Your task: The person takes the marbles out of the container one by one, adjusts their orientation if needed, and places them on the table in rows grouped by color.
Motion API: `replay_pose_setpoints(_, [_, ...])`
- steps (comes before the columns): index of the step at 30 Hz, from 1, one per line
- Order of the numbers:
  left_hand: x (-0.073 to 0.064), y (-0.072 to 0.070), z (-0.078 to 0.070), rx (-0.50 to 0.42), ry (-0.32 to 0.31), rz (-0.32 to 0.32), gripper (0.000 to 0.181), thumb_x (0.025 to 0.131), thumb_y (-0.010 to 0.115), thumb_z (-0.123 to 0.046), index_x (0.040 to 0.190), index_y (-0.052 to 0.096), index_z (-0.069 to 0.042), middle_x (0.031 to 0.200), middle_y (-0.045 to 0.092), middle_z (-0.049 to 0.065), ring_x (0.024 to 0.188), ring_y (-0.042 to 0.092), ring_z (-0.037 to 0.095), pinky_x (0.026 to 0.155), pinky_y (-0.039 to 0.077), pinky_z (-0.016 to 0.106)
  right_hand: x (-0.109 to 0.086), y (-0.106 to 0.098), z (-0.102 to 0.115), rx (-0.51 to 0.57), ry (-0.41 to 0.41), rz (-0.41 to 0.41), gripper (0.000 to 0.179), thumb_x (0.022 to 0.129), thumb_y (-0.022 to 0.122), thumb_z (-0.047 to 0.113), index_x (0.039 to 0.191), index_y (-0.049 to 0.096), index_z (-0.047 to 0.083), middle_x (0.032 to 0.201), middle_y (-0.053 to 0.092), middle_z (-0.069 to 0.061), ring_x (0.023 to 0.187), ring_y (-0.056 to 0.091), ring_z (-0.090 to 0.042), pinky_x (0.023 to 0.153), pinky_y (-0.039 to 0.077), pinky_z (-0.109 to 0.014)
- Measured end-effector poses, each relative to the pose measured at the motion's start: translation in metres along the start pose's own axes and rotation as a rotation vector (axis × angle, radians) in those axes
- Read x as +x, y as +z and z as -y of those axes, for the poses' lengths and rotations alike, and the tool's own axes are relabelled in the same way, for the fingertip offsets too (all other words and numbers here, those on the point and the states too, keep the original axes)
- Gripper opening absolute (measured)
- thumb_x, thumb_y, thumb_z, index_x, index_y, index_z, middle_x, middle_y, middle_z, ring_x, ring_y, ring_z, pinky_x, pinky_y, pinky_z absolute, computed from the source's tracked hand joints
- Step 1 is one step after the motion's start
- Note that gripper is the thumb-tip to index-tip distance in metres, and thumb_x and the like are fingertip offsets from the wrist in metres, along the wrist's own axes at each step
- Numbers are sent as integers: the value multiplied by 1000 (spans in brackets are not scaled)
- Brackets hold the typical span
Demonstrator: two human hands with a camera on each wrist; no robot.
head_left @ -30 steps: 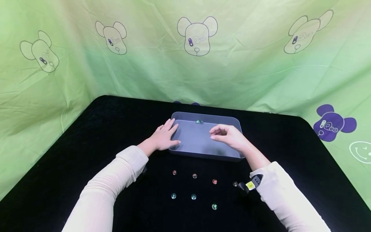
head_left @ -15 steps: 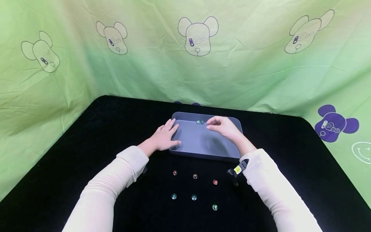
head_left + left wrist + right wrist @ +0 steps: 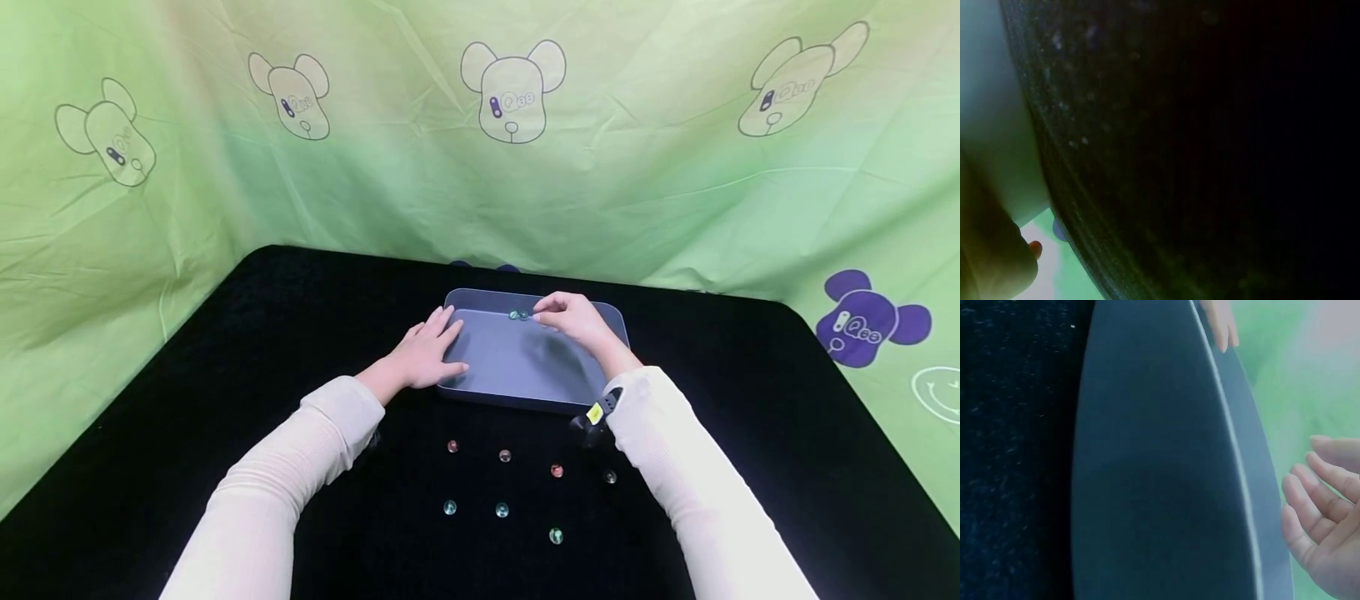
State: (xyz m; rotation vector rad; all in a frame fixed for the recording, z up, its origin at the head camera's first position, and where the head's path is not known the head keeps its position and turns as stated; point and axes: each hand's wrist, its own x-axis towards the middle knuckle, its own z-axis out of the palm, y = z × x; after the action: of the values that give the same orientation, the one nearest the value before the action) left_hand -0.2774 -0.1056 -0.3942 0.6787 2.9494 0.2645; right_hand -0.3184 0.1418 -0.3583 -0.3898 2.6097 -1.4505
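My left hand (image 3: pixel 423 354) rests with fingers spread over the left rim of a shallow grey-blue tray (image 3: pixel 502 375). Two green glass marbles (image 3: pixel 518 315) lie side by side in the tray near its back wall. Just to their right, over the tray, is my right hand (image 3: pixel 577 321), thumb and index fingertips brought close together; I cannot tell whether a marble is between them. The right wrist view shows this right hand (image 3: pixel 1329 515) with its fingers curved, beside the tray wall (image 3: pixel 1160 456). Little but dark shapes fills the left wrist view.
In front of the tray, on the black cloth (image 3: pixel 360 533), glass marbles stand in two rows. Reddish and clear ones, such as a red marble (image 3: pixel 557 472), form the back row; greenish ones, such as a green marble (image 3: pixel 556 536), the front. A green printed curtain (image 3: pixel 390 183) hangs behind.
My right hand has moved left and away from me over the tray, up close to the two green marbles. The left hand and the tray have stayed in place.
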Motion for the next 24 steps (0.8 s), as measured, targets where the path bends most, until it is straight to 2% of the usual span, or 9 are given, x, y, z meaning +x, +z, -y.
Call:
replay_pose_setpoints(5, [-1,0,0,-8,0,-4,72,83,43,-50,138,19,-10,144,1,9,129,-5,20,100,10,42,9,2,-2,-36,34,-4,27,80,58,8,102,56,-7,88,60,-12,82,55,-29,70,42,-37])
replay_pose_setpoints(12, [1,2,1,-3,2,4,73,83,42,-52,139,17,-11,144,-2,7,129,-7,19,100,10,43,18,5,-7,-27,92,7,28,80,58,6,103,55,-8,84,60,-9,79,54,-29,64,41,-29])
replay_pose_setpoints(19, [1,2,2,-10,2,-12,72,83,44,-50,139,19,-11,144,1,8,129,-5,20,100,11,42,25,10,-9,-69,105,-2,30,78,58,5,106,56,-6,95,59,-15,77,52,-23,64,41,-27])
replay_pose_setpoints(24, [1,1,2,-7,5,-6,73,83,43,-50,139,18,-11,144,1,9,129,-6,20,100,11,42,29,13,-13,-121,104,-10,30,78,58,4,106,56,-6,104,57,-19,88,50,-23,74,39,-30])
